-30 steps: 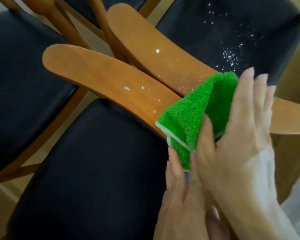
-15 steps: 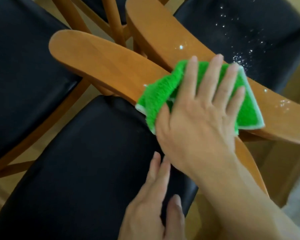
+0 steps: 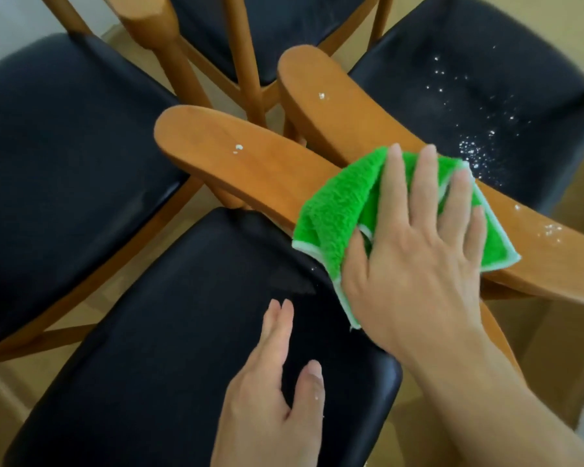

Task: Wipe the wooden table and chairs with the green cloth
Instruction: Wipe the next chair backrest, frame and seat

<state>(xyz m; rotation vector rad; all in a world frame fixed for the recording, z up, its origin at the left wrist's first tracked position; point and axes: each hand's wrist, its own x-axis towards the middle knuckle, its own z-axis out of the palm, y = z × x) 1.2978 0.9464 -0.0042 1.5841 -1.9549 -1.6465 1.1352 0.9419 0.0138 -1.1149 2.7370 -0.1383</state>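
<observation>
The green cloth lies folded over two wooden chair backrests. My right hand presses flat on it, fingers spread. The nearer backrest carries a white speck left of the cloth. The farther backrest has a speck near its left end and white crumbs at its right end. My left hand hovers open over the near chair's black seat, holding nothing.
Black padded seats stand at the left, at the top centre and at the right; the right one is dusted with white crumbs. Wooden chair legs cross between them. Light wooden floor shows in the gaps.
My right hand went from gripping the bunched cloth to pressing it flat on the backrests. My left hand let go of the cloth and dropped toward the near seat. The view shifted.
</observation>
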